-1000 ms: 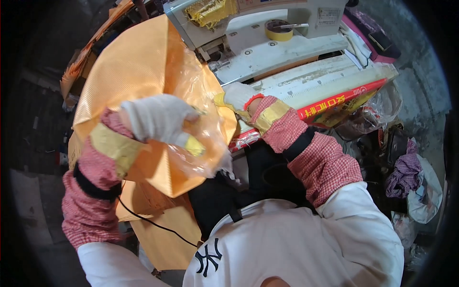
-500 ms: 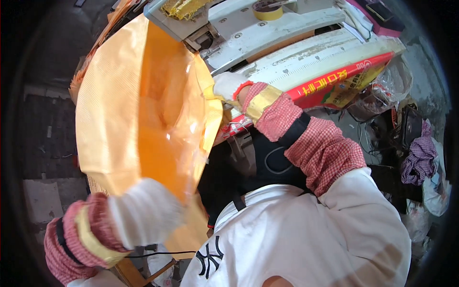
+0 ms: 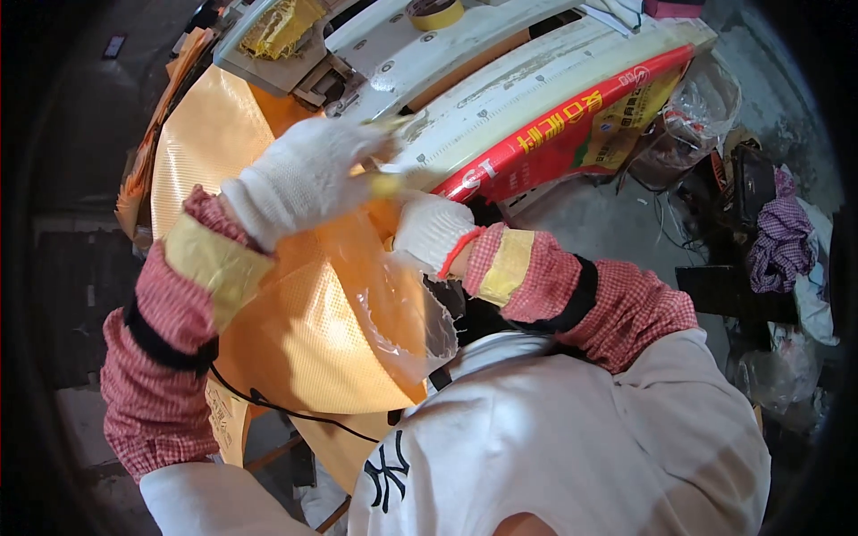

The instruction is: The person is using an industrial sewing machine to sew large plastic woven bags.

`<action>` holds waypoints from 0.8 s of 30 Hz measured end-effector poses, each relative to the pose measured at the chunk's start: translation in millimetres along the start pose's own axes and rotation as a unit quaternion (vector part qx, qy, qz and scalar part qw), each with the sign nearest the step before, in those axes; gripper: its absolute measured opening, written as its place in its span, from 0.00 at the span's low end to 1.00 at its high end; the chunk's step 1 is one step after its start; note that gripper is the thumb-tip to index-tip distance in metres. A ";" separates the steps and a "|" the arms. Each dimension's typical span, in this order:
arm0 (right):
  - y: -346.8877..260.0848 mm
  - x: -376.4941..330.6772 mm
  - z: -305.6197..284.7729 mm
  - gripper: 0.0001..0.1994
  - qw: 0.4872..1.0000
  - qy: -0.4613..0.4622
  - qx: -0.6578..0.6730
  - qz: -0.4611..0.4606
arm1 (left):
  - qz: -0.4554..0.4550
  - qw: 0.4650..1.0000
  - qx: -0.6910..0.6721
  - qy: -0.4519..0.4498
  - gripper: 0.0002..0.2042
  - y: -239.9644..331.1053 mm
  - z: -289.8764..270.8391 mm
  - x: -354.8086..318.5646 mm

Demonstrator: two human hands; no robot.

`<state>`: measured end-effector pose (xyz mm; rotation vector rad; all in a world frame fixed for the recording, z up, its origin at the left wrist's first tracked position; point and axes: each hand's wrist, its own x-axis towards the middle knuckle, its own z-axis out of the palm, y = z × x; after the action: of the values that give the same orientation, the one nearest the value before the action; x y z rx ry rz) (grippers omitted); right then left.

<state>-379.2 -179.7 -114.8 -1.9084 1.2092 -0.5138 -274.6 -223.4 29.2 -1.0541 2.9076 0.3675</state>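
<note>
A large orange woven sack (image 3: pixel 295 330) with a clear plastic liner (image 3: pixel 402 322) hangs in front of me. My left hand (image 3: pixel 299 174), in a white knit glove, grips the sack's top edge close to a cream-coloured machine (image 3: pixel 500 67). My right hand (image 3: pixel 429 232), also gloved, pinches the same top edge just below and to the right of the left hand. Both forearms wear red checked sleeve covers with yellow tape at the wrists.
A red and yellow printed sack (image 3: pixel 572 134) lies along the machine's front edge. A roll of tape (image 3: pixel 435 12) and a yellow mesh piece (image 3: pixel 273 22) sit on top of the machine. Cloth (image 3: pixel 782 237), bags and clutter fill the floor at the right. More orange sacks (image 3: pixel 143 170) are stacked at the left.
My left hand has risen from low at the left up to the sack's top edge beside the right hand. The sack's mouth has been drawn together near the machine.
</note>
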 end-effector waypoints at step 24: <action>-30.2 37.5 -15.9 0.09 0.987 0.035 -0.157 0.014 | -0.139 0.987 0.058 -0.062 0.15 -30.0 70.6 -100.9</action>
<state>-356.0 -212.6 -84.1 -2.1466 1.4292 -0.3955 -181.6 -166.1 -35.1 -1.3414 2.5900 0.2405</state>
